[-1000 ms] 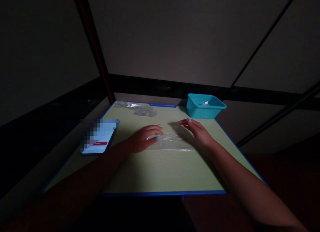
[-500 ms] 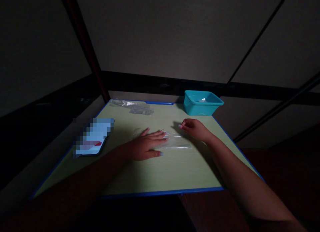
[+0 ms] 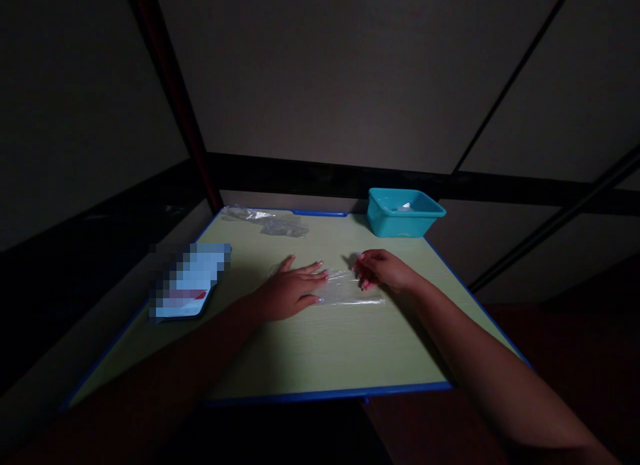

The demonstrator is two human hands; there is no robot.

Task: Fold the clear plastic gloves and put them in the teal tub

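Note:
A clear plastic bag [image 3: 345, 293] lies flat in the middle of the table. On its left part rests my left hand [image 3: 287, 295], palm down with the fingers spread. My right hand [image 3: 383, 270] is over the bag's right end, its fingers loosely curled downward and somewhat apart. Nothing shows between those fingers, though shadow hides part of them. Whether the fingertips touch the plastic, I cannot tell.
More crumpled clear plastic [image 3: 285, 226] lies along the far left edge. At the far right corner stands a turquoise basket [image 3: 403, 226] with something shiny inside. A phone [image 3: 193, 285] with a lit screen lies at the left of the blue-edged table [image 3: 325, 358].
My right hand has come down closer to the bag, and its fingers have loosened from a pinch. My left hand stays on the bag. The whole view has shifted slightly.

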